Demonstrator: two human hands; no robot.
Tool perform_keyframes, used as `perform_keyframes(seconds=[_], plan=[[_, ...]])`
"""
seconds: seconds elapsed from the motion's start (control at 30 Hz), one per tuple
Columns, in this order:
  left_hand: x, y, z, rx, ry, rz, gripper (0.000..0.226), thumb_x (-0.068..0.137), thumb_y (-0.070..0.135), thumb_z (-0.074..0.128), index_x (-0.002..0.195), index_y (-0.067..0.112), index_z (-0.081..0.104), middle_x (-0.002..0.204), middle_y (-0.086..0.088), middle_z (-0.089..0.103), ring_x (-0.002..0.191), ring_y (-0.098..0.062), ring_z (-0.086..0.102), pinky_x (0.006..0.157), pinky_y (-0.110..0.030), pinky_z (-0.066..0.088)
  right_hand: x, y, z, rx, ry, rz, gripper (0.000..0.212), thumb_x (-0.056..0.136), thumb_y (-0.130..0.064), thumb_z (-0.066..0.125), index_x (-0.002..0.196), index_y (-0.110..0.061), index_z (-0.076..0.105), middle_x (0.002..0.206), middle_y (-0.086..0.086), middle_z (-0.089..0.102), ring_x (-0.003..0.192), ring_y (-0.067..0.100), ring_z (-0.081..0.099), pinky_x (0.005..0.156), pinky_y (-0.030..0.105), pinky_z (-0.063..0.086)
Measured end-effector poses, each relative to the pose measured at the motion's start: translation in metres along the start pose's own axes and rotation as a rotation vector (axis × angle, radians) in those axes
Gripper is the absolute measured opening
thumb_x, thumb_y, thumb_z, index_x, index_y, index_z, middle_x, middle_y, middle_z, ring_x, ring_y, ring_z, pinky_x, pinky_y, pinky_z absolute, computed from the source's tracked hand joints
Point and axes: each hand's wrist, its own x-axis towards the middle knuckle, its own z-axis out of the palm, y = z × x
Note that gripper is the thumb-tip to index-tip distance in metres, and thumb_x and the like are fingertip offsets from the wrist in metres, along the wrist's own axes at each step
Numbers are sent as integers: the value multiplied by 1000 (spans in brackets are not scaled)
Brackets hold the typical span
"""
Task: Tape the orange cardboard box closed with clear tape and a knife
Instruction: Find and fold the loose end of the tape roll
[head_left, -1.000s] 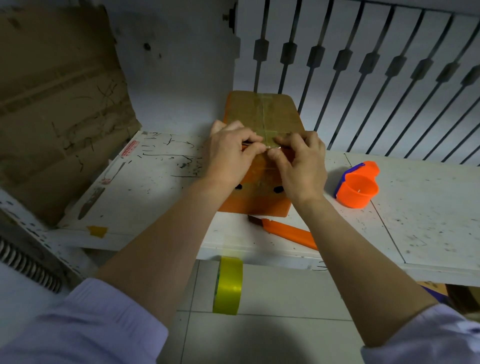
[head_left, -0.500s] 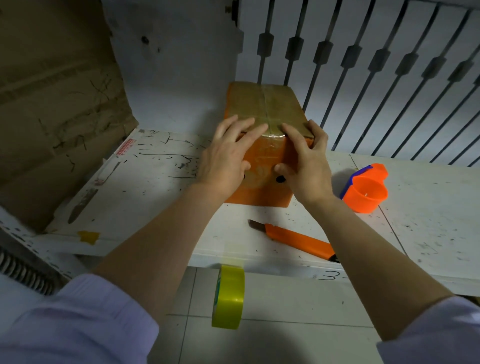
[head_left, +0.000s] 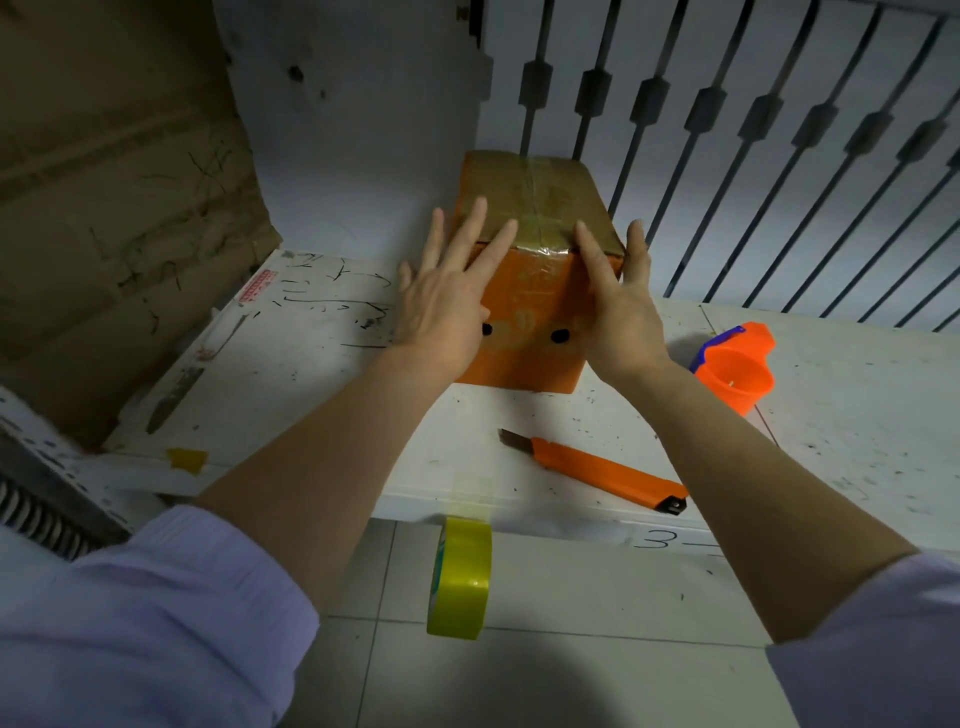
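A yellow-tinted tape roll (head_left: 459, 577) hangs off the near edge of the white table (head_left: 311, 395). At one o'clock from it lies the orange knife (head_left: 597, 470), blade bared. Farther on, the orange box (head_left: 524, 312) stands between both hands: left hand (head_left: 447, 306) at nine o'clock, right hand (head_left: 618, 312) at three, fingers spread flat, gripping nothing, pressing its taped edge.

Handwritten "3" with a dash on the white table's (head_left: 779, 525) front edge.
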Motion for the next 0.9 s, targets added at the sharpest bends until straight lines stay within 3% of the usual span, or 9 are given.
perform_keyframes(seconds=[0.1,0.23,0.3,0.37,0.43,0.57,0.73,0.83,0.9], plan=[[-26,3,-12,-112,29,-83,85,85,16,63,148,30,8,160,3,5,147,-27,3,116,-53,13,-22,-8,0,61,78,20,79,81,0,64,143,-34,29,158,8,4,141,31,27,105,36,41],[-79,9,-12,-379,154,-301,39,87,19,59,125,14,50,132,-8,49,121,-23,46,97,-35,40,-67,-23,12,98,278,153,30,87,-16,60,117,-13,56,129,10,45,108,23,54,80,23,42],[-109,8,-5,-498,151,-471,8,90,18,53,91,11,58,102,-10,58,90,-22,55,74,-32,42,-90,-28,21,162,172,274,18,91,-25,53,96,-9,59,105,11,57,87,24,57,70,28,42],[-135,4,5,-560,74,-662,26,91,17,47,65,13,47,78,-14,58,73,-26,53,62,-33,38,-112,-32,30,271,-55,454,35,94,-34,43,79,-7,59,84,14,65,78,29,61,68,34,47],[-156,1,16,-611,-111,-792,31,91,22,43,65,7,50,76,-21,62,72,-34,60,63,-36,43,-133,-38,34,416,-259,651,48,95,-41,37,69,-7,59,72,14,68,71,30,66,71,40,55],[-176,4,27,-789,-303,-922,33,87,37,43,80,10,61,89,-17,68,84,-35,66,81,-47,56,-159,-48,40,603,-511,872,51,93,-49,41,97,-2,60,75,15,66,59,23,63,58,30,52],[-179,11,27,-1034,-368,-1066,23,77,28,71,93,12,65,100,-13,69,93,-31,66,88,-49,54,-168,-47,44,782,-598,1008,38,93,-45,47,105,-9,54,87,10,64,79,23,62,78,39,51],[-176,13,23,-1084,-376,-1125,13,73,6,73,78,11,61,91,-15,66,88,-31,64,85,-46,56,-172,-52,48,827,-622,999,34,93,-40,49,104,-8,57,88,10,63,85,26,62,81,38,52],[-172,15,16,-1172,-413,-1146,11,76,1,68,75,9,60,83,-15,64,76,-28,64,71,-39,57,-171,-56,48,870,-566,976,29,95,-34,48,98,-8,58,83,10,63,76,24,62,70,34,54]])
